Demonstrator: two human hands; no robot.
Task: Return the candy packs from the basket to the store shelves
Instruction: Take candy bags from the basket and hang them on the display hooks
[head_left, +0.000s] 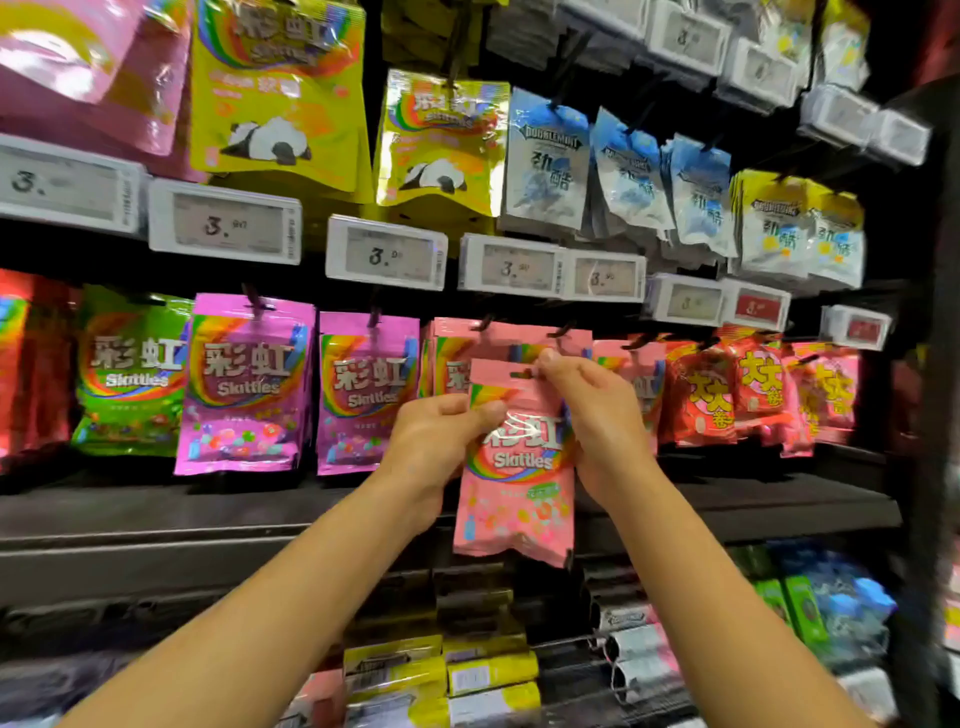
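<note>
At mid-row pegs, both hands (436, 441) hold pink Skittles pack (514, 493) upright, long axis vert.

Two hands are up: the left hand (436, 441) and the right hand (597, 415), with one pink Skittles pack (514, 499) between them. On the hooks hang two purple Skittles packs (244, 384), one green Skittles pack (132, 374) and two yellow panda packs (441, 145).

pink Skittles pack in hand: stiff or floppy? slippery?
The pink Skittles pack is probably floppy: a thin pouch, hanging slack below the left hand and right hand. Its glossy film shows glare, so likely slippery. Seemingly light: finger pinches hold it.
</note>
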